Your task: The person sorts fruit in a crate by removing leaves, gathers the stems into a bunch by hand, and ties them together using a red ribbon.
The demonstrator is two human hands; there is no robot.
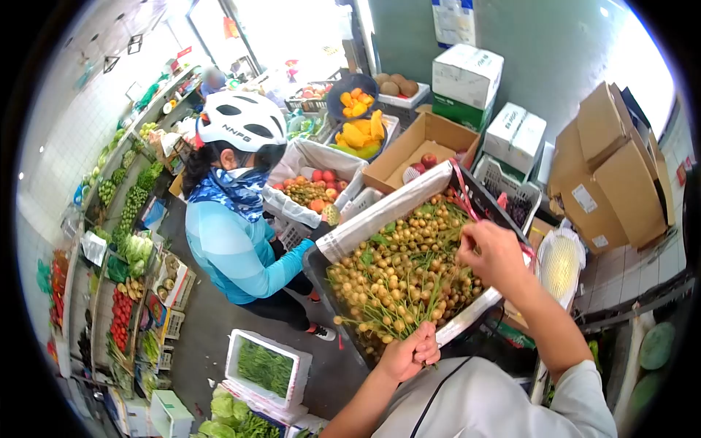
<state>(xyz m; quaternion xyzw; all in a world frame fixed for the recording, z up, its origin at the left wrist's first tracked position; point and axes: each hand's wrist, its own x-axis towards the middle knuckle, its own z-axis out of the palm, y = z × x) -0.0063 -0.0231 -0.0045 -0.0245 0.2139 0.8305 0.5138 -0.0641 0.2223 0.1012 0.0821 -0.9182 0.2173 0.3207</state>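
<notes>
Pale shirt (485,401) sits nearest; left hand (410,353) clamps fruit stems (429,304), right hand (492,252) curls together, contents unclear

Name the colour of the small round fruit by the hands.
The fruit is yellowish brown, seen best in the head view, the only one.

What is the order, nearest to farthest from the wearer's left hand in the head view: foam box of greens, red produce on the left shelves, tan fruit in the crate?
1. Tan fruit: just beyond the left hand.
2. Foam box of greens: low down, left of the hand.
3. Red produce: at the picture's far left.
</notes>
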